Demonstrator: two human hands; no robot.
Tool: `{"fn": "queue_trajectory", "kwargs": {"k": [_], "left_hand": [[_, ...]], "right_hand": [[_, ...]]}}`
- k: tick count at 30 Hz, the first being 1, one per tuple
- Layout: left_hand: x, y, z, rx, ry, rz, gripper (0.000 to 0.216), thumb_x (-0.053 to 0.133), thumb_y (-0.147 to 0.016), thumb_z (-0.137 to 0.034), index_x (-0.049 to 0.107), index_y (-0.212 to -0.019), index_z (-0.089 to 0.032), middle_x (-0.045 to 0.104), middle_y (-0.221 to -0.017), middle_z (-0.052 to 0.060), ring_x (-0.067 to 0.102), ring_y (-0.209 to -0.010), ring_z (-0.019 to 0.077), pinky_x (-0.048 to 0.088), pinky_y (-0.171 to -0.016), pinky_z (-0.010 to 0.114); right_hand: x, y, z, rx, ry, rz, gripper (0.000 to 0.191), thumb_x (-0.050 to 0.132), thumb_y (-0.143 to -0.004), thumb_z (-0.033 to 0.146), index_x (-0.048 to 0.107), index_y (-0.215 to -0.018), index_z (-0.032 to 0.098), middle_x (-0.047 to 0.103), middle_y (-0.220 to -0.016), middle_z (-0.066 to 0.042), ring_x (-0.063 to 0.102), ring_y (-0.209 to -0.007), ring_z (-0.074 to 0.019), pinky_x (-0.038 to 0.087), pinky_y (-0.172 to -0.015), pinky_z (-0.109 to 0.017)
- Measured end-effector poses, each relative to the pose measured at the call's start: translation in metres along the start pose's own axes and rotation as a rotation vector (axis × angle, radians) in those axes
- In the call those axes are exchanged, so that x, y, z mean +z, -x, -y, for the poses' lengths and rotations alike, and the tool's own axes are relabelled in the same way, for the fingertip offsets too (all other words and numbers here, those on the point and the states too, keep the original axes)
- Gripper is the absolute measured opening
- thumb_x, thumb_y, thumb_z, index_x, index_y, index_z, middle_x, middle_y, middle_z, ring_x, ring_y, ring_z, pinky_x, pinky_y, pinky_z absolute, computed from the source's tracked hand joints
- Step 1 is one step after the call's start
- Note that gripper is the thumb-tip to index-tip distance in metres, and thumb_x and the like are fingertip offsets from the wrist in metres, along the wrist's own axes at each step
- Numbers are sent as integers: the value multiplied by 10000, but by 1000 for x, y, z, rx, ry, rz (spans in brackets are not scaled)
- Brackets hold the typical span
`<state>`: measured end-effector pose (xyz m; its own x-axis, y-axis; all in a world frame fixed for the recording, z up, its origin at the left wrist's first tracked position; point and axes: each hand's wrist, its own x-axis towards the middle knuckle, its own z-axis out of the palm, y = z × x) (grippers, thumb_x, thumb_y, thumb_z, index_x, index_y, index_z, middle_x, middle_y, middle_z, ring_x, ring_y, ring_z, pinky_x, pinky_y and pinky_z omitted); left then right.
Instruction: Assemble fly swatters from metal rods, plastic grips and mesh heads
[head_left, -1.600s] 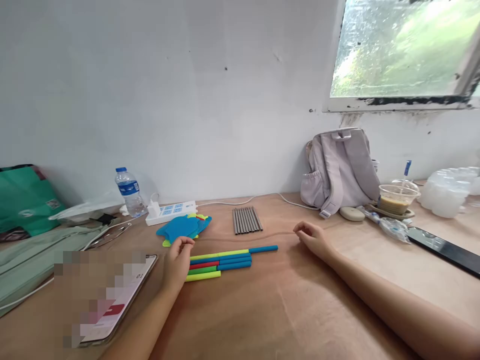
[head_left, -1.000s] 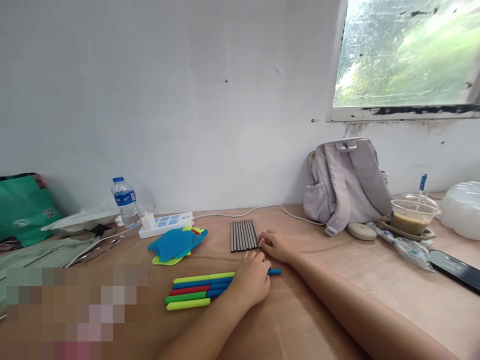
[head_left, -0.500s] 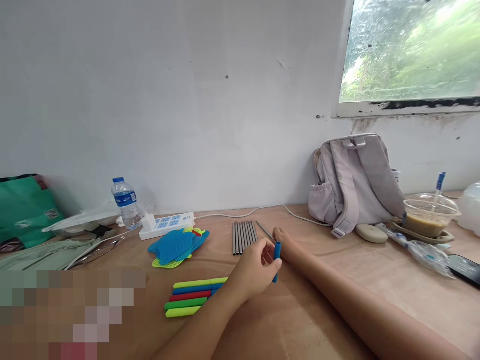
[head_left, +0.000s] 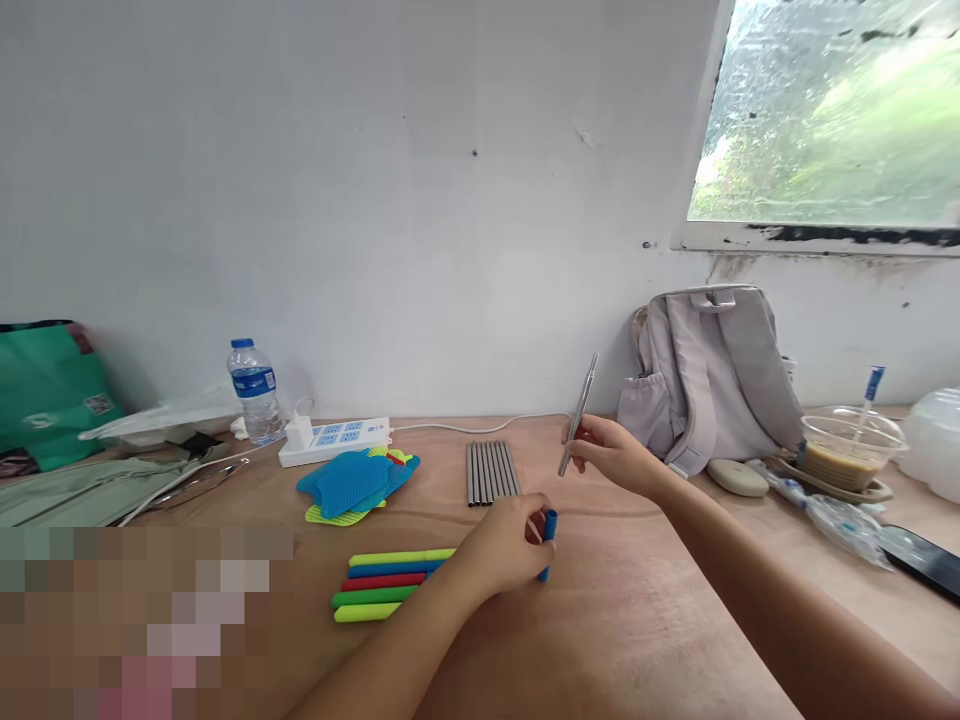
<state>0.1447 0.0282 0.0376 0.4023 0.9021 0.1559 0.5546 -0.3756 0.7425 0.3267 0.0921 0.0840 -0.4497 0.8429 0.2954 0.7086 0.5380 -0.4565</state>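
Head view shows a blue tube [head_left: 550, 524] standing almost straight up, pinched in the left hand [head_left: 514, 545]. The right hand [head_left: 606, 450] holds up a shiny metal stick [head_left: 580, 412], tilted. More metal sticks [head_left: 491, 472] lie in a row near the left hand. Bright tubes [head_left: 384, 581] lie by the left arm.

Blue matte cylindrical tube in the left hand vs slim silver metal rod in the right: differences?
Colour: blue matte cylindrical tube is blue; slim silver metal rod is shiny silver.
Size: the tube looks shorter and thicker, the rod longer and thinner.
Pose: the tube stands near upright; the rod slants more, its top toward the right.
Shared: both are straight, each held in one hand.
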Motion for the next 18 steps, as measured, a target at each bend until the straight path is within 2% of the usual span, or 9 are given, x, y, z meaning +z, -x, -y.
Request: {"fn": "queue_trajectory", "kwargs": {"k": [3,5,12,18], "left_hand": [[-1,0,-1,-1,-12,10,167,548,-654,-180,591,-816,-183,592,-684,-3,579,-623,133,406,-505,202],[-2,0,-2,-10,-39,17,177,544,-658,-188,600,-826,-183,600,-684,3,581,-621,140,401,-499,206],[-2,2,-5,-26,-77,27,207,528,-661,-176,622,-845,-175,628,-698,18,593,-632,153,398,-500,216],[-2,3,-7,-3,-46,20,105,522,-668,-176,596,-741,-177,614,-677,0,587,-615,131,398,-499,199]], "right_hand": [[-5,8,19,-100,-499,120,53,469,-710,131,484,-742,171,512,-630,25,552,-546,-111,465,-537,-246],[-3,12,27,-109,-600,201,76,487,-662,109,497,-711,166,513,-611,30,548,-524,-109,458,-514,-245],[2,18,38,-76,-534,201,112,486,-633,77,514,-695,165,580,-583,21,600,-566,-131,473,-529,-238],[-4,25,46,-60,-289,217,53,529,-658,129,547,-682,172,618,-577,15,602,-567,-130,434,-486,-204]]}}
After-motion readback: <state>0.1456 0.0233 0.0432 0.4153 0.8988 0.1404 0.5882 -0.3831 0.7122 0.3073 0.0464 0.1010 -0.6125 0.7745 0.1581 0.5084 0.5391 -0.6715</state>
